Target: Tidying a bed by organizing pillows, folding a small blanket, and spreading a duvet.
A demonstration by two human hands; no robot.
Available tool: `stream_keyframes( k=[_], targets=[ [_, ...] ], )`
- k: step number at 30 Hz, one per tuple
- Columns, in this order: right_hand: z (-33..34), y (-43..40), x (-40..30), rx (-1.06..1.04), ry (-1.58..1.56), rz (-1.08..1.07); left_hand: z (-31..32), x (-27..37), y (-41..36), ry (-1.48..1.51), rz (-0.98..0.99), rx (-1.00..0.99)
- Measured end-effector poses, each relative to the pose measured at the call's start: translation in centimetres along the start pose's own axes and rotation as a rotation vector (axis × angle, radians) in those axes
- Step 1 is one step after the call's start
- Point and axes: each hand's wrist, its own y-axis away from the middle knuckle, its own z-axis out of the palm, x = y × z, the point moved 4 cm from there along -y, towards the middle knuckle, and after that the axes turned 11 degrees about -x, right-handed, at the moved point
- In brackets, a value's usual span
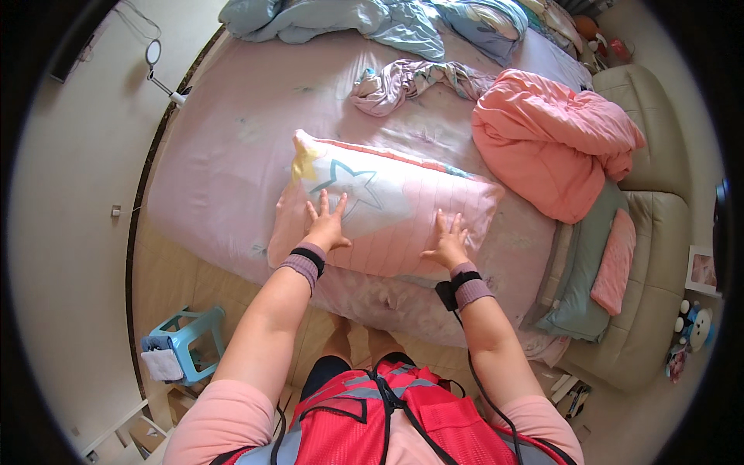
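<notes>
A pink pillow (378, 244) with a white patch, a star outline and a yellow star at one corner lies on the bed's pale pink sheet (209, 133), near the edge closest to me. My left hand (328, 225) rests on it below the star outline, fingers spread. On the pillow's right part lies my right hand (450, 241), palm down, with its fingers apart. Neither hand grips the fabric. Both wrists wear purple cuffs with black straps.
A salmon comforter (540, 139) is bunched at the right, above a green pillow (581, 290) by the beige padded headboard (645, 244). Beyond lie a crumpled patterned cloth (401, 87) and a light blue quilt (349, 20). A blue plastic stool (189, 349) stands on the floor at left.
</notes>
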Motion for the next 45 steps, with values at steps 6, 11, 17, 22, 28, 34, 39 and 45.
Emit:
stream_keyframes(
  k=[6,11,17,22,28,34,39,45],
  targets=[
    [2.7,-2.6,0.2,-0.178,0.006,0.010,2.0,0.4,-4.0,-0.056,0.028,-0.045],
    [3.8,-6.3,-0.5,-0.137,-0.009,0.040,2.8,1.8,-8.5,-0.026,-0.091,-0.105],
    [5.8,-10.1,-0.5,-0.138,0.077,0.251,2.4,3.3,-11.1,-0.016,-0.218,-0.123],
    [6.0,-10.2,-0.6,-0.148,-0.016,0.246,2.4,3.7,-11.3,-0.030,-0.259,-0.124],
    [4.4,-9.4,-1.0,-0.151,-0.052,0.262,2.4,3.9,-11.6,-0.031,-0.271,-0.153],
    [2.5,-7.5,-1.2,-0.088,-0.213,0.075,0.7,3.2,-9.8,-0.069,-0.205,-0.118],
    [3.5,-6.4,6.0,0.226,-0.322,-0.321,0.8,1.6,-8.3,-0.227,0.092,-0.018],
    [-1.1,-3.9,1.0,0.186,-0.221,0.091,-2.8,-4.2,-3.0,-0.061,-0.073,0.080]
  ],
)
